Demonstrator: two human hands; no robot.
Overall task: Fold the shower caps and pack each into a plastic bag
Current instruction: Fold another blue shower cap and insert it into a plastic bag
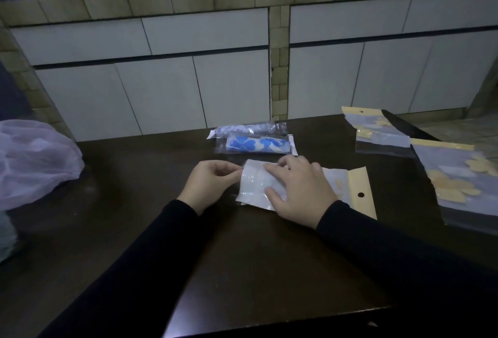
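A clear plastic bag point(350, 189) with a yellow header strip lies on the dark table point(134, 229), and a pale folded shower cap point(254, 186) sits in its left end. My right hand point(299, 189) lies flat on the cap with fingers spread, pressing it down. My left hand point(210, 184) pinches the cap's left edge at the top corner. Behind them lie two packed bags, one holding a blue flowered cap point(257, 144) and one a cap with small blue print point(248, 129).
Empty bags with yellow flower prints point(382, 132) point(458, 178) lie at the right of the table. A large thin white bag point(35, 159) bulges at the left edge. White cupboard doors point(161, 95) stand beyond the table's far edge.
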